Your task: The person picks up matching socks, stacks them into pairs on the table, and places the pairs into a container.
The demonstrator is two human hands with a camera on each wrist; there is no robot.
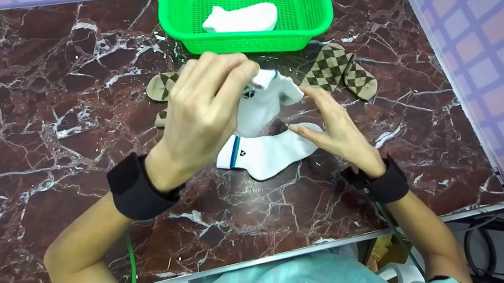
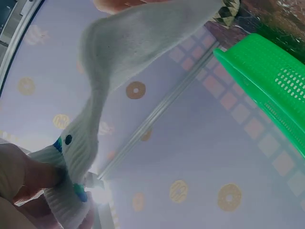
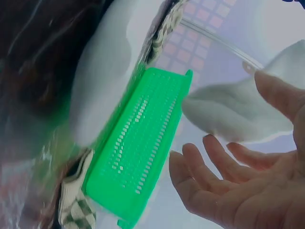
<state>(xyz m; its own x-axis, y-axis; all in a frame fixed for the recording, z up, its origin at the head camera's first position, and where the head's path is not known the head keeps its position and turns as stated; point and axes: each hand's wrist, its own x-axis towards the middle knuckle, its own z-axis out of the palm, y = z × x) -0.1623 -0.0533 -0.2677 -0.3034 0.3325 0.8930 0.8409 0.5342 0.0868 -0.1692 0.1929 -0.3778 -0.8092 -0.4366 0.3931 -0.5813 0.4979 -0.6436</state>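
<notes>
My left hand (image 1: 202, 103) pinches a white sock (image 1: 257, 114) by its ribbed cuff and holds it up over the table. In the left wrist view the sock (image 2: 128, 43) stretches away from the fingers, with blue-green trim and a dark logo near the cuff. My right hand (image 1: 339, 132) is beside the sock's toe end, fingers spread and loosely bent, thumb apart. A second white sock (image 1: 273, 153) with blue and green stripes lies flat on the table beneath both hands.
A green plastic basket (image 1: 248, 43) stands at the back, with a folded white sock (image 1: 243, 18) inside. Brown checkered socks (image 1: 327, 67) lie on the right; another checkered sock (image 1: 160, 87) shows partly behind my left hand. All rest on a dark red marbled table (image 1: 68, 164).
</notes>
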